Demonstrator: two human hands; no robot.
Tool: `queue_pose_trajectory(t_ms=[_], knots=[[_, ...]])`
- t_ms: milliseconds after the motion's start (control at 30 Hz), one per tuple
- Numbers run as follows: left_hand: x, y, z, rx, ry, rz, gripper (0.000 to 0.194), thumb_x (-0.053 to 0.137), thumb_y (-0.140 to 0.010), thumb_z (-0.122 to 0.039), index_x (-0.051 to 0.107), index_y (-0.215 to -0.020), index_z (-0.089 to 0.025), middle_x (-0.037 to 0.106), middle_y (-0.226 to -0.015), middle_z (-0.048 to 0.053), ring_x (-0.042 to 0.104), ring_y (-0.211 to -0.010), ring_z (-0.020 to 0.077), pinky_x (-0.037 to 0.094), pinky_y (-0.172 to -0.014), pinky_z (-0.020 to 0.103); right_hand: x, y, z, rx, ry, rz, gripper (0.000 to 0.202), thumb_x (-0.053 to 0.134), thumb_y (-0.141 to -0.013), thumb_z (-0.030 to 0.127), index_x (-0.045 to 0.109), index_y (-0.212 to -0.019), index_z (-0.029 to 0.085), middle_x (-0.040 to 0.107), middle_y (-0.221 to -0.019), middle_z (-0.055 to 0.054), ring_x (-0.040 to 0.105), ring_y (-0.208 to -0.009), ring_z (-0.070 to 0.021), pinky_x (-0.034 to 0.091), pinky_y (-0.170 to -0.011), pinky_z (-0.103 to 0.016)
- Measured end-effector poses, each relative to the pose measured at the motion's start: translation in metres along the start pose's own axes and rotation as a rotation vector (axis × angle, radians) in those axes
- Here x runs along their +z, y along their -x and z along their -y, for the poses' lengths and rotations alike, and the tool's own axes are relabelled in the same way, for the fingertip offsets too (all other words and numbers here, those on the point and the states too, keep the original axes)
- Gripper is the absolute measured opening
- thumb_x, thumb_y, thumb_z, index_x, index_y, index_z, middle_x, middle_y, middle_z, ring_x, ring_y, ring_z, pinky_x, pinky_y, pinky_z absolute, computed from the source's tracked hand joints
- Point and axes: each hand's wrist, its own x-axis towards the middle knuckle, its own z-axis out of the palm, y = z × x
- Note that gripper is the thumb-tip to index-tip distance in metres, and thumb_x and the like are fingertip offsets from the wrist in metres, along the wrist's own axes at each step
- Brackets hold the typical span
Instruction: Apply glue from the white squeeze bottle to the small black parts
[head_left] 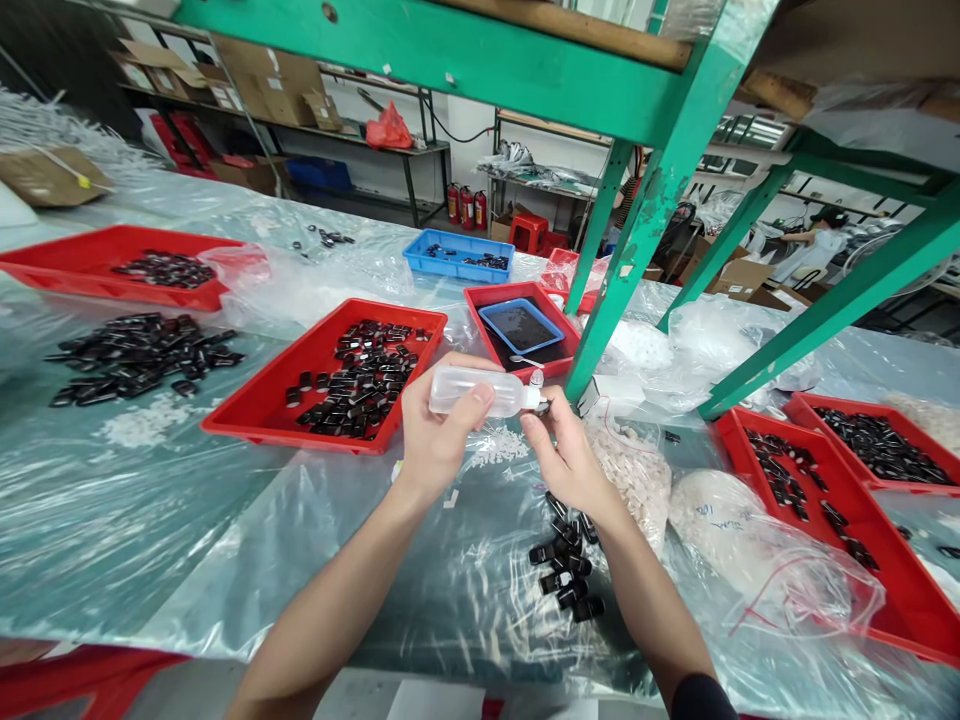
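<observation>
My left hand point(436, 430) is closed round a translucent white squeeze bottle point(476, 391), which lies on its side with its nozzle toward the right. At the nozzle, my right hand point(566, 450) pinches a small black piece point(543, 406), mostly covered by the fingers. Below my right wrist lies a loose group of glossy black pieces point(566, 570) on the plastic-covered table. Small white bits point(499, 446) are scattered beneath the bottle. A red tray point(259, 405) with many black pieces stands left of my hands.
Green frame posts point(626, 250) rise just beyond my right hand. Bags of pale parts point(630, 475) and a red tray point(892, 600) occupy the right. Behind the bottle, a red tray point(491, 345) holds a blue-rimmed tray point(521, 325). A black heap point(142, 355) lies far left.
</observation>
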Motion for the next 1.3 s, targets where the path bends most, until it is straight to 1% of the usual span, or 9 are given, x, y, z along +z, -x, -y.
queue_pose_trajectory(t_ms=[167,333,567,767,1033,1300], knots=[[0.0005,0.0002,-0.0001,0.014,-0.048,0.01,0.031,0.077,-0.085,-0.05,0.077,-0.089,-0.019,0.062,-0.066,0.0,0.045,-0.05,0.0077,0.035,-0.046,0.022,-0.0005,-0.0005,0.0006,0.008,0.006,-0.008,0.014,0.048,-0.109,0.037,0.047,-0.11,0.023,0.047,-0.078,0.004,0.046,-0.066,-0.015,0.035,-0.065,-0.028],[-0.0007,-0.0006,0.0008,0.025,-0.041,0.017,0.026,0.077,-0.086,-0.046,0.078,-0.09,-0.02,0.065,-0.069,0.0,0.046,-0.051,0.007,0.034,-0.047,0.021,-0.0005,-0.0009,0.0016,0.014,-0.002,-0.013,0.015,0.049,-0.109,0.038,0.047,-0.11,0.023,0.047,-0.078,0.004,0.046,-0.066,-0.0149,0.036,-0.065,-0.028],[-0.0006,-0.0023,0.0017,0.038,-0.035,0.019,0.025,0.08,-0.084,-0.045,0.079,-0.091,-0.021,0.067,-0.071,0.0,0.05,-0.054,0.0085,0.042,-0.052,0.022,0.0,-0.0012,0.0031,0.022,-0.032,-0.024,0.016,0.049,-0.108,0.038,0.048,-0.111,0.023,0.047,-0.078,0.004,0.045,-0.064,-0.0144,0.036,-0.062,-0.027],[-0.0013,-0.0014,0.0028,0.06,-0.056,0.009,0.024,0.081,-0.084,-0.043,0.079,-0.091,-0.02,0.071,-0.077,0.003,0.057,-0.058,0.0104,0.045,-0.054,0.022,0.0005,-0.0006,0.0015,0.026,-0.035,-0.034,0.016,0.049,-0.108,0.038,0.048,-0.112,0.023,0.047,-0.08,0.003,0.045,-0.065,-0.0146,0.036,-0.061,-0.027],[-0.0012,-0.0021,0.0022,0.095,-0.103,0.01,0.024,0.079,-0.085,-0.043,0.078,-0.091,-0.019,0.072,-0.077,0.003,0.054,-0.055,0.0094,0.043,-0.051,0.022,0.0005,-0.0004,-0.0004,0.037,-0.032,-0.035,0.018,0.05,-0.108,0.04,0.049,-0.112,0.022,0.047,-0.08,0.003,0.045,-0.066,-0.0147,0.036,-0.061,-0.027],[-0.0013,-0.0013,0.0009,0.096,-0.125,0.007,0.025,0.079,-0.085,-0.044,0.078,-0.091,-0.02,0.072,-0.077,0.002,0.053,-0.054,0.0093,0.042,-0.05,0.022,0.0005,-0.0008,0.0003,0.03,-0.04,-0.03,0.017,0.05,-0.108,0.039,0.048,-0.111,0.023,0.047,-0.08,0.003,0.044,-0.065,-0.0149,0.036,-0.062,-0.028]])
